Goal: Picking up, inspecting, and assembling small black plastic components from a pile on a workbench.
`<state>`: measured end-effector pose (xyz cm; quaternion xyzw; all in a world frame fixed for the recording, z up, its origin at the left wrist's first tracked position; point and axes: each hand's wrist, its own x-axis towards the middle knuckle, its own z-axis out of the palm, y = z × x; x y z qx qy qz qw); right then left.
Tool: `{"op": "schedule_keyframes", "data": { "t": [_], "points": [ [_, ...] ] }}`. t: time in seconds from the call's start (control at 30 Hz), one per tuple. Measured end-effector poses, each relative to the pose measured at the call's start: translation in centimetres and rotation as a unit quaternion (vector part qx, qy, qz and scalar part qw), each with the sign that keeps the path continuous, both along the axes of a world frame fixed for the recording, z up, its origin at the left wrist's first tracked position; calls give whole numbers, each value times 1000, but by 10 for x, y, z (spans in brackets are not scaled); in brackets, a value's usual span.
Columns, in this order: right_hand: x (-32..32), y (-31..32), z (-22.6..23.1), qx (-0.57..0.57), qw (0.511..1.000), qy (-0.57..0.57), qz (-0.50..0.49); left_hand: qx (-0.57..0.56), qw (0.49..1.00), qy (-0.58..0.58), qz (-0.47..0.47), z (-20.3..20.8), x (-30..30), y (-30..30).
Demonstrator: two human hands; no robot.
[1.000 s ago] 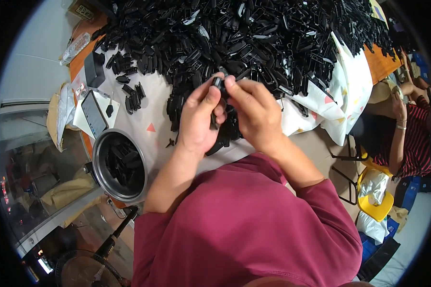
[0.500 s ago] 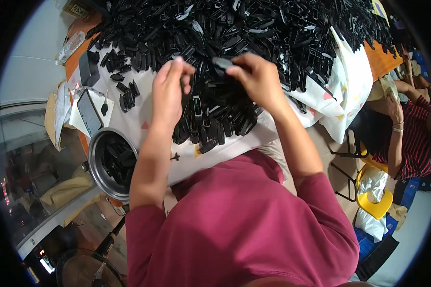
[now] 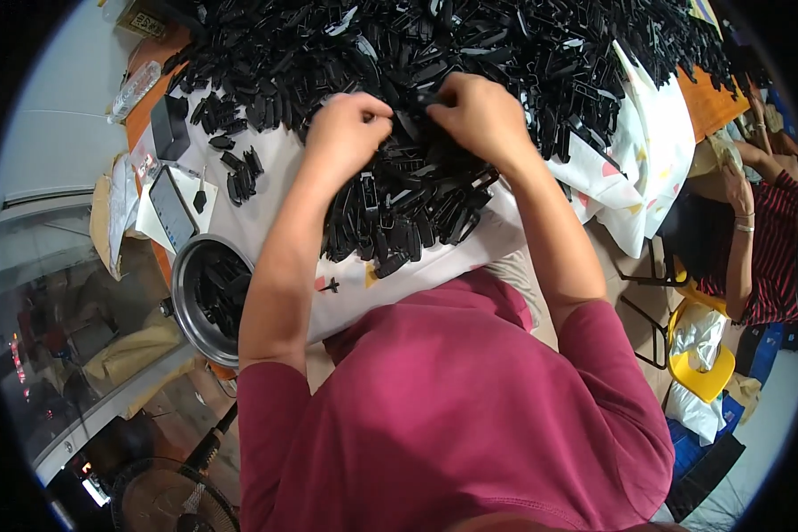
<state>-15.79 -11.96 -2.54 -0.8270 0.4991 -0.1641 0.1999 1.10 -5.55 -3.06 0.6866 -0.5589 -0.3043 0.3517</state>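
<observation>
Over a wide heap of small black plastic pieces (image 3: 417, 66), many long and clip-like, both my hands are raised close together. My left hand (image 3: 348, 133) has its thumb and fingers bent together at the pile's middle; what they pinch, if anything, is lost against the black. Facing it, my right hand (image 3: 486, 122) pinches a dark oval plastic piece (image 3: 425, 97) at its fingertips, hard to make out against the heap. A nearer cluster of similar black pieces (image 3: 386, 226) lies below my hands on the pale patterned cloth (image 3: 279, 182).
Left of my left forearm stands a metal bowl (image 3: 183, 306) of black pieces. Beyond it are a phone (image 3: 174, 208), a black box (image 3: 168, 127) and a plastic bottle (image 3: 135, 91). A fan (image 3: 173, 496) stands lower left. Another person in a striped shirt (image 3: 776, 257) sits at the right.
My left hand has moved right and its fingers have curled in. My right hand has shifted slightly up, its oval piece now less visible. The view has shifted slightly.
</observation>
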Motion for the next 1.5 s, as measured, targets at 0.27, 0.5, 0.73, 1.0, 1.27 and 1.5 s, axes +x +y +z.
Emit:
{"op": "schedule_keyframes", "data": {
  "t": [0.27,0.5,0.73,1.0,1.27,1.5],
  "points": [
    [-27,4,-11,-138,987,-51,72,103,972,-212,-2,-5,-27,-17],
    [-2,12,-19,-235,955,75,164,80,977,190,60,19,9,17],
    [13,14,-23,-242,948,86,189,118,921,370,27,35,21,41],
    [6,23,6,227,863,-444,86,68,951,302,-26,28,19,53],
    [2,48,31,327,704,-624,90,7,920,391,-6,36,-10,49],
    [-11,61,28,234,828,-501,96,-18,897,440,27,37,-14,56]
  ]
}}
